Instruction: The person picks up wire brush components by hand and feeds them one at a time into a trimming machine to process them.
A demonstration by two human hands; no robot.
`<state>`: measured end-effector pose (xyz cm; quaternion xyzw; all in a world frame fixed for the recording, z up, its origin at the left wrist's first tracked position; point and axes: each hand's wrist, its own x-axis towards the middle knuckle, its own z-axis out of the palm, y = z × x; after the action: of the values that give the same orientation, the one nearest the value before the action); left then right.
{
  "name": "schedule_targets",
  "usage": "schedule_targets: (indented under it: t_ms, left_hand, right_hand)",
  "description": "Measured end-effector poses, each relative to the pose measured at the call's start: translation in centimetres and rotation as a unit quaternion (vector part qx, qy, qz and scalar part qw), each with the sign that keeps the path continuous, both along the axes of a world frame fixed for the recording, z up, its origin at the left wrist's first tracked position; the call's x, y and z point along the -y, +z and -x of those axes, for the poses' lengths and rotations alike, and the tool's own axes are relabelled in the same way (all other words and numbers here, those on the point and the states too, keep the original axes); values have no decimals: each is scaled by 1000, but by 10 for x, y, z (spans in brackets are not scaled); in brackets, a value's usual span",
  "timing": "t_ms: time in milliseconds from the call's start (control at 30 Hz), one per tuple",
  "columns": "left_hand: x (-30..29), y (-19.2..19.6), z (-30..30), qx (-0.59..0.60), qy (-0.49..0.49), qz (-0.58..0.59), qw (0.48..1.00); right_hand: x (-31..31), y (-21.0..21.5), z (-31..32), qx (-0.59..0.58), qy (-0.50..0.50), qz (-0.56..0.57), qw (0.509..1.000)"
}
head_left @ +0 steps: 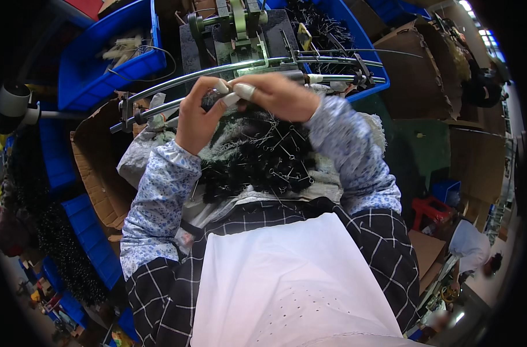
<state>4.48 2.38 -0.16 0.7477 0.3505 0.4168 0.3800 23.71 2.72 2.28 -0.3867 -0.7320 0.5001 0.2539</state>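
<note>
My left hand [201, 113] and my right hand [283, 97] meet in front of the machine's two metal rails, fingers pinched together. Whatever sits between the fingertips is too small and covered to name; a dark bit shows beside my left fingers. White coverings wrap some of the fingertips, and the right hand is slightly blurred. Below them, on cloth across my lap, lies a pile of black-bristled wire brushes [263, 156] with looped wire ends. Just beyond the hands stands the machine [240, 34], with a pale green belt or wheel and a lit spot near the rail [176, 87].
A blue bin [110, 81] at the far left holds pale pieces and a loose wire. Another blue bin [362, 34], far right, holds more black brushes. Cardboard boxes [414, 69] stand on the right, with a red stool [431, 211] and a person in white [470, 246].
</note>
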Motion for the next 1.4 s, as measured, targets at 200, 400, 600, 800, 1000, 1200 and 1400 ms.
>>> schedule_targets:
  t_ms: [200, 400, 600, 800, 1000, 1200, 1400]
  left_hand:
    - [8, 1, 30, 10, 52, 16, 998]
    - [21, -6, 64, 197, 57, 348, 915]
    - [23, -8, 65, 137, 32, 383, 913]
    - [20, -6, 57, 68, 7, 395, 916]
    - [14, -16, 62, 155, -20, 475, 866]
    - [12, -15, 60, 81, -75, 419, 901]
    - [13, -10, 65, 92, -82, 357, 926]
  right_hand:
    - [-15, -16, -7, 59, -108, -93, 988]
    - [-80, -60, -49, 451, -305, -328, 772]
    - [-90, -64, -42, 479, -293, -315, 765]
    - [-98, -78, -49, 415, -309, -326, 791]
    - [-101, -73, -48, 397, -315, -336, 794]
    - [-94, -65, -49, 495, -283, -282, 772]
    - [-86, -71, -52, 516, -336, -265, 742]
